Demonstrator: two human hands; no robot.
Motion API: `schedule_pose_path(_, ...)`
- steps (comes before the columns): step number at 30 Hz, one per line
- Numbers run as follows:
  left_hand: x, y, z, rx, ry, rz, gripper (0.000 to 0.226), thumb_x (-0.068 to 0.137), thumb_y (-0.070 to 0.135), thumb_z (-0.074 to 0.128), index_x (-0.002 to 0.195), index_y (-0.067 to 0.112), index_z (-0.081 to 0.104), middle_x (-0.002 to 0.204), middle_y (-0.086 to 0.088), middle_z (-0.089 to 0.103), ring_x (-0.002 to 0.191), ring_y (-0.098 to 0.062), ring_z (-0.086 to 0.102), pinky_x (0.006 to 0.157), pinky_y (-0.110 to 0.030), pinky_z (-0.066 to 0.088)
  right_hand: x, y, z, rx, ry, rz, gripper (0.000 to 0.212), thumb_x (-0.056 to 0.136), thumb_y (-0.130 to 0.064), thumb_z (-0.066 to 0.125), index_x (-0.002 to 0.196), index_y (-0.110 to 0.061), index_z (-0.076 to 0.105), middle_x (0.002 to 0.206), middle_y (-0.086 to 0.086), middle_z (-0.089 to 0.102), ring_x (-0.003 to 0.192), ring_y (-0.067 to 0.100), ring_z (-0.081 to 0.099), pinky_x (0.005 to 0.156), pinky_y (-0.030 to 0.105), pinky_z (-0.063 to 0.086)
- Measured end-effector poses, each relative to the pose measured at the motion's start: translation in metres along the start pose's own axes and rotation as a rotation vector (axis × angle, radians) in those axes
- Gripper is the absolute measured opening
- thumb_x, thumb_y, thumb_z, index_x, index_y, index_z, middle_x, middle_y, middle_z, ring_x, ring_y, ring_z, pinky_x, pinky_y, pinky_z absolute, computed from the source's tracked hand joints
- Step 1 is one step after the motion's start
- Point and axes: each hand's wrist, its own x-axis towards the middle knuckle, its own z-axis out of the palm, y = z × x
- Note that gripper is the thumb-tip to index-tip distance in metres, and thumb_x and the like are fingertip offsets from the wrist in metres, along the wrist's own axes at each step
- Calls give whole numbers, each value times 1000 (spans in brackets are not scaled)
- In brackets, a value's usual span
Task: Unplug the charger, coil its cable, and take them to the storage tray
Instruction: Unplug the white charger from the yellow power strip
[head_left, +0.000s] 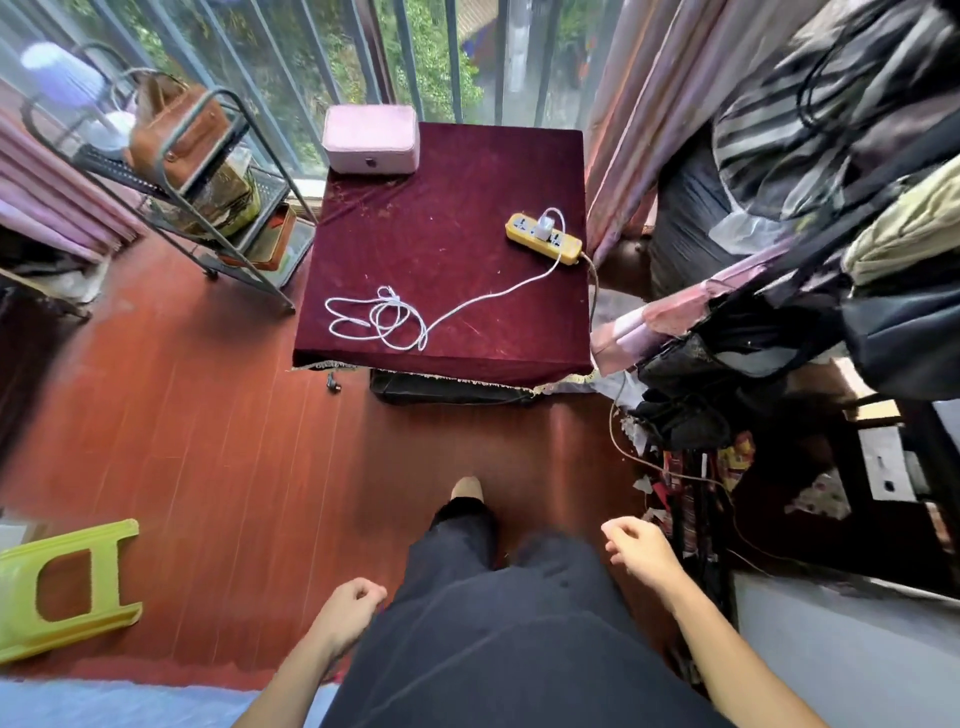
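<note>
A red-brown plank floor (218, 457) runs up to a barred window, and against that window stands a low surface (467, 291) draped in dark maroon velvet. At its far left corner sits a pale pink case (370, 137) with its lid closed. Near the right edge lies a yellow power strip (563, 244), set at a slant, and the white charger (544, 227) is plugged into it, standing upright in a socket. The white cable (483, 297) loops up from the charger, crosses over the strip, then trails leftward across the velvet to a loose tangle of loops near the front left corner. A thin brown cord leaves the strip's right end and drops off the side by a pink curtain (639, 119). To the left of the surface stands a metal wire rack (228, 182) carrying a brown leather bag (176, 124); a lime-green plastic stool (67, 587) lies tipped over on the floor at lower left. Clothes and bags hang crowded on the right. The person stands well back from the surface in dark trousers, one foot forward. The left hand (350, 608) hangs beside the hip with fingers curled loosely inward, holding nothing; the right hand (641, 551) is likewise empty, fingers loosely bent. Both are well apart from the charger.
</note>
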Motion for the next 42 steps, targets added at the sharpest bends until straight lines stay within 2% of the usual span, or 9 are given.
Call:
schedule_pose_path(3,31,45,-30,11,-2,67,23,98,7,58,76,11,64,61,0,61,48,-13,50,49,-25,38,2,4,0,6,12,70,18,104,-14,63,94,-8,76,84,9,73,74,22,64,74,32,48)
schedule_pose_path(7,62,117,-66,-29,-3,136,19,100,6,57,81,8,61,66,-8,60,56,-19,51,55,-26,39,0,5,-4,-16,14,167,18,104,-10,64,96,-5,79,89,14,77,71,19,62,66,29,45)
schedule_pose_path(11,84,183,-88,-69,17,197,15,101,10,57,87,8,64,72,-8,63,52,-12,51,43,-14,41,10,-11,-10,-5,13,248,19,102,-10,64,101,-4,82,104,17,81,91,28,71,83,34,51)
schedule_pose_path(17,108,227,-100,-70,16,165,12,101,11,57,95,4,64,76,-9,62,53,-11,51,45,-12,42,64,-71,-30,10,-24,232,20,101,-10,63,102,-3,82,108,15,80,110,32,71,97,39,53)
schedule_pose_path(24,123,219,-108,-24,39,10,14,99,8,58,88,5,66,68,-7,62,53,-16,52,52,-24,43,142,-172,-57,-7,-38,105,20,103,-17,62,87,-17,75,81,6,74,68,19,64,64,28,45)
schedule_pose_path(31,133,237,-122,32,10,-62,15,97,11,58,86,6,67,65,-2,63,38,-4,47,46,-22,36,183,-256,-78,64,4,-8,18,104,-18,62,92,-16,75,74,4,71,62,16,62,54,23,43)
schedule_pose_path(34,146,269,-131,39,-7,-27,16,96,15,58,92,4,69,68,-1,66,47,-9,52,51,-25,40,187,-278,-82,106,38,-7,18,103,-17,64,89,-17,75,76,5,72,64,19,64,65,31,52)
schedule_pose_path(37,163,316,-138,26,-23,69,15,95,15,59,82,13,67,70,0,65,60,-16,56,61,-28,43,196,-307,-90,130,62,-40,14,103,-19,64,97,-13,75,83,8,73,70,23,65,83,46,59)
schedule_pose_path(42,212,411,-137,172,-5,271,14,95,20,57,86,19,67,78,2,66,75,-20,60,76,-32,47,231,-387,-108,11,147,-158,14,99,-35,63,102,-27,75,102,-1,77,96,20,71,84,37,57)
